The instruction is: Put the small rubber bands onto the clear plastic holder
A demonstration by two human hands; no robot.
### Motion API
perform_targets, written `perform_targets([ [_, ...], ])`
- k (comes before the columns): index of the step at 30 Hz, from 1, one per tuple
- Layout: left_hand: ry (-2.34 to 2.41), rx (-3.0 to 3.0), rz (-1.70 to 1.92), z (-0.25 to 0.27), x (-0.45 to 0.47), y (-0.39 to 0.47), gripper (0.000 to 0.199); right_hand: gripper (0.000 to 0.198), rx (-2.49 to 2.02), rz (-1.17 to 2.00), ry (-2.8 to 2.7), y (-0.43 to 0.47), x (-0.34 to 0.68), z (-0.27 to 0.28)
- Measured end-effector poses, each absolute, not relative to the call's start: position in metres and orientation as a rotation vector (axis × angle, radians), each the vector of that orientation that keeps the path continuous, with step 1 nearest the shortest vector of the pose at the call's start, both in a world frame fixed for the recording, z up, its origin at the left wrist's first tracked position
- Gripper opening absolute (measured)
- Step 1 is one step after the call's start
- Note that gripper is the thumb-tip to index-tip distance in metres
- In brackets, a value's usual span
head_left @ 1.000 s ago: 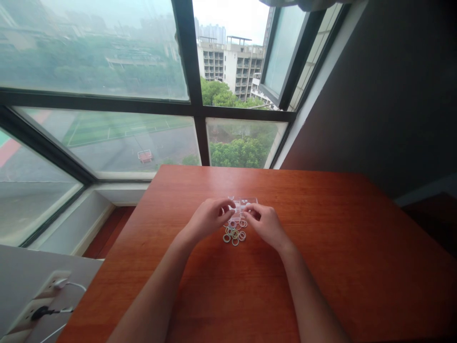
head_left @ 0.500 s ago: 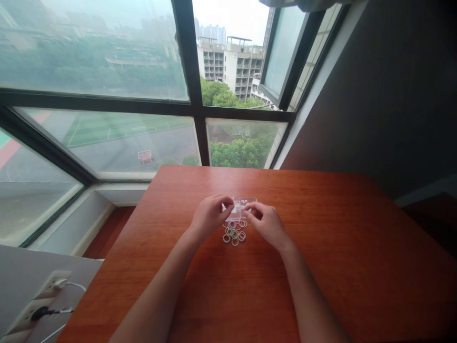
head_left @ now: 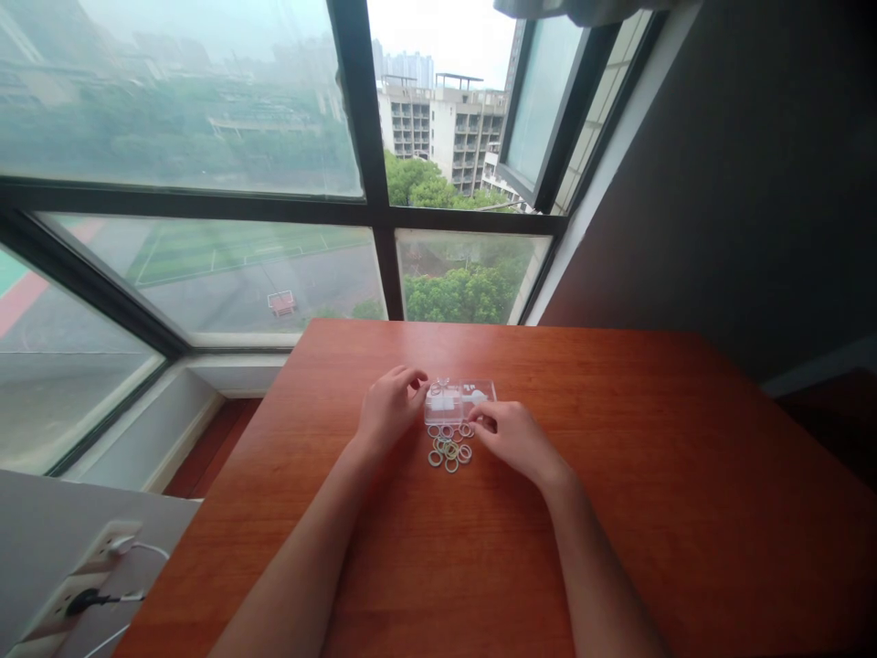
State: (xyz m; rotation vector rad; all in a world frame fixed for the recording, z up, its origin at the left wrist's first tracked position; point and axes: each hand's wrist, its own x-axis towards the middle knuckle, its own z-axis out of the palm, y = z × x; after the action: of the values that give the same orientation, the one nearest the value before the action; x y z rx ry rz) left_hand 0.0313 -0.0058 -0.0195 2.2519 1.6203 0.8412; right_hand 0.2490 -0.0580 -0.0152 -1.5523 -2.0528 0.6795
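Note:
A clear plastic box (head_left: 444,416) lies on the table, with white reflections over its compartments. Just in front of it is a loose pile of several small pale rings (head_left: 450,450), some overlapping. My left hand (head_left: 392,404) is at the box's left edge, thumb and fingers curved and slightly apart with nothing visible between them. Beside the box's near right corner, my right hand (head_left: 511,434) has its thumb and fingertips drawn together at a ring (head_left: 467,430) on the pile's upper right. The fingertips partly cover that ring.
The reddish-brown wooden table (head_left: 650,475) reaches up to large windows with dark frames (head_left: 274,208). One window pane (head_left: 548,110) stands open. A dark wall (head_left: 740,201) rises at the right. Sockets with plugs and cables (head_left: 86,599) are at the lower left.
My left hand has moved left, off the box to its left edge. My right hand has come down slightly from the box to the rings, showing more of the box.

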Motion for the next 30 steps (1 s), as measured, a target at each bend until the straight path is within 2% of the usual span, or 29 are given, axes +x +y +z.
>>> perform_targets([
  [19,1.591,2.306,0.816,-0.011,0.033,-0.010,0.015,0.012,-1.611,0.673,-2.183,-0.060,0.246,-0.013],
  [30,1.030,2.092,0.897,-0.007,0.054,-0.020,0.016,0.014,-1.471,0.579,-1.940,-0.056,0.243,-0.014],
])
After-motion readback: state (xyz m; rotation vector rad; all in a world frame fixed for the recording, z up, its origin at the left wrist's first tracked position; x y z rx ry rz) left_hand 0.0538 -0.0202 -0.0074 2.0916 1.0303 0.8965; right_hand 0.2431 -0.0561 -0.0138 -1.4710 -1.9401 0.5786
